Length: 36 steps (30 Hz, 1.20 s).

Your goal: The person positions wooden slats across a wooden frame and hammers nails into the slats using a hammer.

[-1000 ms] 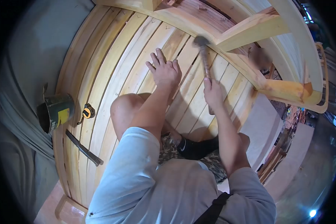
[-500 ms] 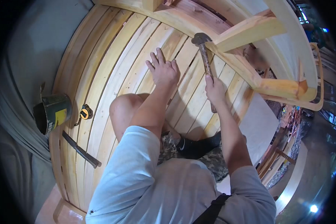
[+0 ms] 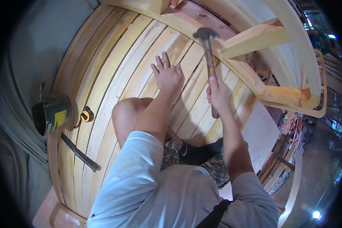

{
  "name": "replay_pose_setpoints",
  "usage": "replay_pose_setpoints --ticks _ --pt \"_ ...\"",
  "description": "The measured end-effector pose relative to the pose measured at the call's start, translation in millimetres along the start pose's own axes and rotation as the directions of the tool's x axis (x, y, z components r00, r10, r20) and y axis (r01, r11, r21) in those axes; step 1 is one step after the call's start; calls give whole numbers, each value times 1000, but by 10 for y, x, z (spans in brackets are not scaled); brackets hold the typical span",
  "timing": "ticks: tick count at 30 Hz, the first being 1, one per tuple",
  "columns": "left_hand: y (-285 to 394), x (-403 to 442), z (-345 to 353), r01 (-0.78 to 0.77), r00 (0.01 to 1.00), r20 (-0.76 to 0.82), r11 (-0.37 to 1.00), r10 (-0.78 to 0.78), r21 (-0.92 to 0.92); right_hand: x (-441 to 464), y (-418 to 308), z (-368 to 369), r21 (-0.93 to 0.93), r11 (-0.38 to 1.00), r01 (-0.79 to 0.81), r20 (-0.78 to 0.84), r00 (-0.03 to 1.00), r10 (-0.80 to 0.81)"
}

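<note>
My right hand point(image 3: 219, 94) is wrapped round the wooden handle of a hammer point(image 3: 209, 53). The hammer's dark head, slightly blurred, is over the long wooden rail point(image 3: 237, 70) at the far side of the slats. Resting palm down on the pale wooden slats point(image 3: 138, 60), my left hand point(image 3: 169, 76) has its fingers spread and holds nothing. My bent knee is beside the left forearm.
An orange and black tape measure point(image 3: 86, 114) lies on the slats to the left. Near it are a dark chisel-like tool point(image 3: 79, 152) and a tipped dark green can point(image 3: 51, 114). Wooden frame posts point(image 3: 254, 38) rise at the upper right.
The hammer head has lifted slightly, with the handle tilting more upright, and it now looks blurred. My left hand stays on the slats; the whole view has shifted a little.
</note>
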State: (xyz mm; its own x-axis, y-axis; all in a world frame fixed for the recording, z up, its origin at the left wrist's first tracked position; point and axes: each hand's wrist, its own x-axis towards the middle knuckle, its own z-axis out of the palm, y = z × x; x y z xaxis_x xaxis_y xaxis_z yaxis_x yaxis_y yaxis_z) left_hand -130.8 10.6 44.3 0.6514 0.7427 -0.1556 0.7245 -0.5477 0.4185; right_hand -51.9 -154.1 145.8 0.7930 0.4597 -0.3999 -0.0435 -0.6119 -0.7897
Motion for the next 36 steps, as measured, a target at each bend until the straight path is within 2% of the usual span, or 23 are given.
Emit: replay_pose_setpoints --ticks 1,3,4,6,8,9,10,11,12,14,15,16,19,20,22,23,24,26,28,30,31,33,36 --pt "-6 -14 -9 7 1000 5 1000 -7 7 -52 -150 22 3 1000 -6 9 1000 6" --pt "32 -4 -21 17 999 34 999 -19 46 -114 -426 58 205 931 301 -107 953 -284" --pt "41 3 -25 22 999 34 999 -23 49 -86 -439 106 207 932 299 -102 954 -283" --pt "26 1 -24 18 999 32 1000 -19 15 4 -456 200 348 707 616 -266 788 -555" --pt "14 -6 -51 22 998 51 1000 -23 17 150 -121 334 360 714 601 -260 799 -542" --pt "20 2 -74 19 998 63 1000 -20 13 243 58 390 31 834 551 -202 821 -534" --pt "15 -5 -83 13 998 60 1000 -13 10 331 204 417 -309 841 444 -161 847 -506" --pt "23 13 -93 21 997 72 1000 -21 1 485 272 392 -438 886 154 -14 984 -178" --pt "40 18 -119 29 996 87 1000 -29 -5 450 233 369 -438 885 154 -24 983 -183" --pt "66 90 -152 19 997 75 1000 -17 -17 411 166 360 -127 989 81 -58 994 -89" --pt "39 18 -121 22 995 94 999 -20 -23 335 115 353 -76 981 177 -87 979 -184" --pt "17 1 -68 25 994 105 999 -23 -20 235 -5 347 -76 983 166 -84 981 -173" --pt "-3 22 -13 6 1000 27 1000 -5 -27 74 -159 382 255 840 478 -214 876 -433" --pt "-2 20 -18 10 999 36 1000 -10 -17 107 -44 425 256 840 478 -215 876 -432" --pt "17 25 -40 7 999 36 1000 -7 -12 248 249 520 39 935 354 -165 925 -343" --pt "18 35 -23 9 999 35 1000 -8 -19 369 358 519 -273 897 348 -133 910 -393" --pt "28 30 -49 17 999 36 1000 -16 -25 409 303 464 -277 893 354 -132 907 -400" --pt "30 37 -85 21 997 68 999 -19 -28 459 223 427 -307 951 41 -33 998 -54" --pt "8 25 -85 26 993 112 999 -23 -28 230 108 478 -304 945 123 -34 990 -139" --pt "17 15 -43 12 999 43 1000 -11 -5 164 171 569 -297 906 302 -133 927 -352" --pt "25 7 -23 13 999 37 1000 -12 -10 185 136 567 -300 903 308 -132 924 -359" --pt "6 14 -30 3 1000 28 1000 -2 -13 283 -12 605 -302 946 -117 8 992 125" --pt "8 5 -122 16 996 86 999 -12 -43 376 219 569 -322 945 -51 -25 999 45"
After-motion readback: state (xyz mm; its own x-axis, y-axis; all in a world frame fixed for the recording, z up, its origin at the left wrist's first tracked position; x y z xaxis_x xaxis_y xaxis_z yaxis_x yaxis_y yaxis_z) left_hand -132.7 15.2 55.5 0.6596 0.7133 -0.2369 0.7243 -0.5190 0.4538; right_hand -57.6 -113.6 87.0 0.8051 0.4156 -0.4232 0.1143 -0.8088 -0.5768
